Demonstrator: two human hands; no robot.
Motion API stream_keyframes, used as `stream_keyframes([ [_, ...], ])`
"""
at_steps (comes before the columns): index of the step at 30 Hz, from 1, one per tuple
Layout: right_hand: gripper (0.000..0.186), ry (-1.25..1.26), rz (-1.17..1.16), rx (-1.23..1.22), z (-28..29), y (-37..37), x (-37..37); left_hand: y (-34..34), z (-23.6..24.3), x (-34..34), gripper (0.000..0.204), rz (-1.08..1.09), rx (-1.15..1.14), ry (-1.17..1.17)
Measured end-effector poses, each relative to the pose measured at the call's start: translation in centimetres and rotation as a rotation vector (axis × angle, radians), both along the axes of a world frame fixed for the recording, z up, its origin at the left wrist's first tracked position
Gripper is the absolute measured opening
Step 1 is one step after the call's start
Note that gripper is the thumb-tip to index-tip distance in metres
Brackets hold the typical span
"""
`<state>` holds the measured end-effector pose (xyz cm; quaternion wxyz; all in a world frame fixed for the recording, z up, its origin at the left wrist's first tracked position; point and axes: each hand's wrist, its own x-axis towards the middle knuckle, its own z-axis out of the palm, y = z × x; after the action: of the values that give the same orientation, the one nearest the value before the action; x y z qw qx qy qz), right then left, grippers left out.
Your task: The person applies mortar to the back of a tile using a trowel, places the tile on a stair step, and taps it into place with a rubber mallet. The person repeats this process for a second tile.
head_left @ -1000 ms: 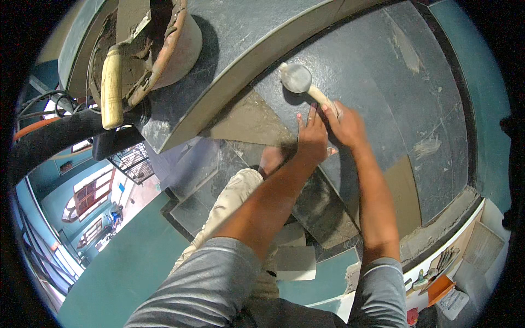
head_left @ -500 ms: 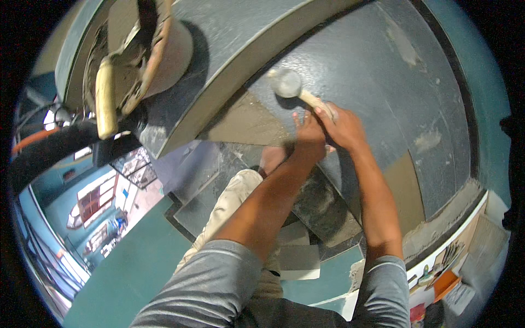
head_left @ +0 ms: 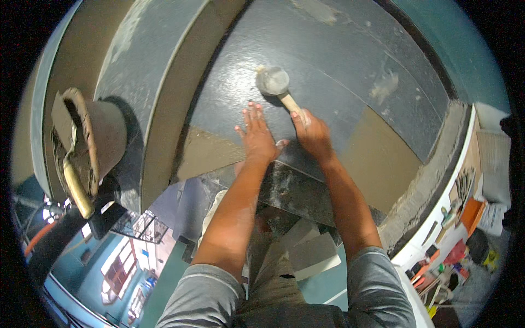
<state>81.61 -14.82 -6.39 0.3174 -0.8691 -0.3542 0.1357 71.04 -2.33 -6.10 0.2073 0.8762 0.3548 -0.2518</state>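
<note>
Right hand (head_left: 313, 133) clasps a round-headed, whitish, wooden-handled mallet (head_left: 274, 81); left of that grip, left hand (head_left: 257, 135) splays on dark-grey flat tile (head_left: 328, 90).

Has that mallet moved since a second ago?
Yes. Though the view has turned, the mallet, held in the right hand, has shifted rightward, away from the tan upright strip on its left; the gap between them is clearly wider.

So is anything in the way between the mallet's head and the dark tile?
Nothing visible is in the way. The right hand grips the mallet by its handle, with the head over the dark tile. The left hand is spread on the tile close by, but not under the head.
</note>
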Motion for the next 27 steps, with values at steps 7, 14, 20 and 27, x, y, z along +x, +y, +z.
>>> stream_keyframes([
  [7,0.047,0.261,-0.283,-0.073,1.0,-6.8,-2.1,-0.3,0.1,0.1,0.137,-0.043,0.04,0.001],
  [14,0.046,0.356,-0.465,-0.002,1.9,-11.3,-3.6,-0.6,-0.6,-0.3,0.141,-0.072,0.066,-0.056],
  [20,0.045,0.284,-0.523,-0.008,1.2,-13.3,-3.9,-1.0,-0.6,0.1,0.142,-0.076,0.092,-0.008],
  [27,0.051,0.344,-0.536,-0.12,2.1,-14.2,-4.2,-0.7,-2.3,-0.7,0.145,-0.102,0.111,-0.094],
])
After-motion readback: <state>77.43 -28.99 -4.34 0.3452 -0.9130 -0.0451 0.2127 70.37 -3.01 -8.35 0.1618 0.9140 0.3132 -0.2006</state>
